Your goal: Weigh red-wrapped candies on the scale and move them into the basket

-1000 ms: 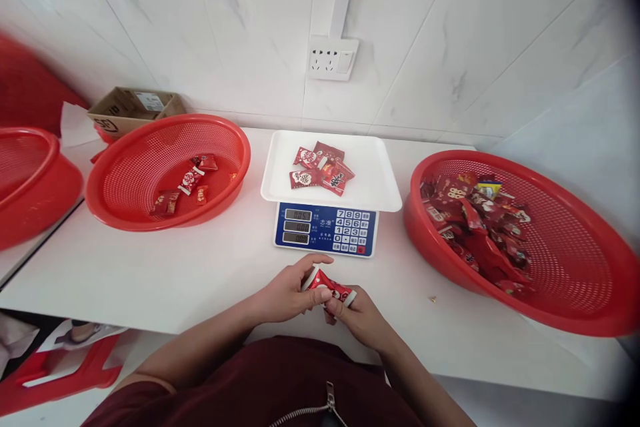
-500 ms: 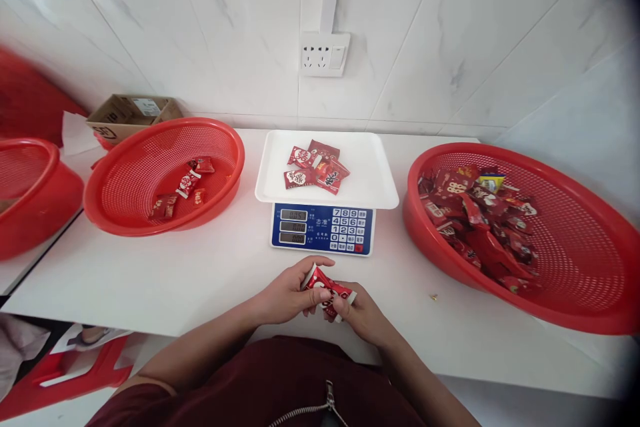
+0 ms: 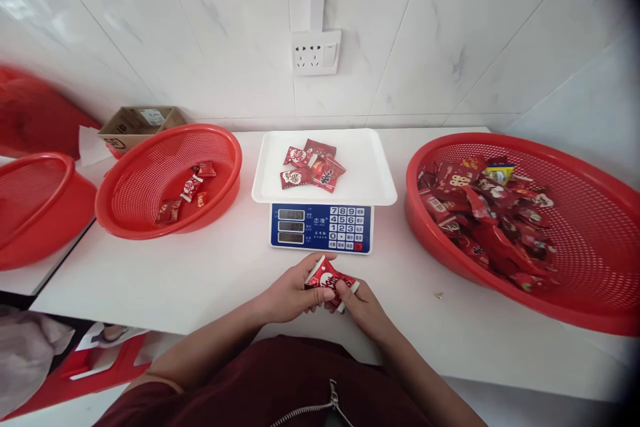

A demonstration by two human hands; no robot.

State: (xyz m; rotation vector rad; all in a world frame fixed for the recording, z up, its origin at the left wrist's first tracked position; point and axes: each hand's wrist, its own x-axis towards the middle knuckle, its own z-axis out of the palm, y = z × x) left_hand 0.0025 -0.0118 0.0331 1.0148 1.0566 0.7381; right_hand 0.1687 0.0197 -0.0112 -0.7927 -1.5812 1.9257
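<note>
Red-and-white candy packets (image 3: 325,275) are held between both hands, just in front of the scale; how many there are I cannot tell. My left hand (image 3: 294,291) is closed on their left side, thumb on top. On the right, my right hand (image 3: 364,310) pinches them with its thumb on the printed face. Beyond the hands stands a digital scale (image 3: 320,247) with a blue keypad panel. Several red packets (image 3: 296,178) lie in a loose group on its white tray (image 3: 370,180).
To the right, a big red basket (image 3: 595,213) holds many red packets and a yellow one. The left red basket (image 3: 130,193) has several packets. Behind it is a cardboard box (image 3: 125,137). Another red basket (image 3: 45,213) sits far left. A wall socket (image 3: 316,53) is above the scale.
The packets between my hands have turned slightly, showing more of the white print. The view has shifted a little. The packets on the tray look the same.
</note>
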